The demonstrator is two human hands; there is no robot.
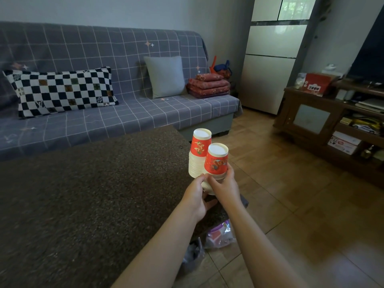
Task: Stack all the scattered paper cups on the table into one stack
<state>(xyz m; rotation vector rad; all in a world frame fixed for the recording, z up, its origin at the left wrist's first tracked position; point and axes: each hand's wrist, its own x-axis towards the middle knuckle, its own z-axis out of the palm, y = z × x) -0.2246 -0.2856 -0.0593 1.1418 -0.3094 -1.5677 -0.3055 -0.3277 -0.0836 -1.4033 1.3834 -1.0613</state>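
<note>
Red paper with a gold pattern wraps the single cup (216, 161) that my right hand (223, 185) holds upside down, fingers curled around its rim end, so that grip is closed on the cup. Touching it on its left is the cup stack (196, 161), also upside down, a red cup topmost and many white rims nested beneath. My left hand (196, 195) pinches the stack at its lower end, and that grip is closed on it too. The two hands meet under the cups, thumbs nearly touching.

Both the cup and the stack are held in the air at the right edge of the surface (83, 204), a dark, speckled brown top that spreads away to the stack's left. I can see no loose cups lying on it.

Below the stack, on the wooden floor (301, 235), crumpled plastic bags (218, 235) lie against the surface's near corner. Beyond the stack stands a sofa (104, 59) under a grey grid cover, with a checkered pillow (62, 90). To the stack's far right is a dark wooden cabinet (324, 121).
</note>
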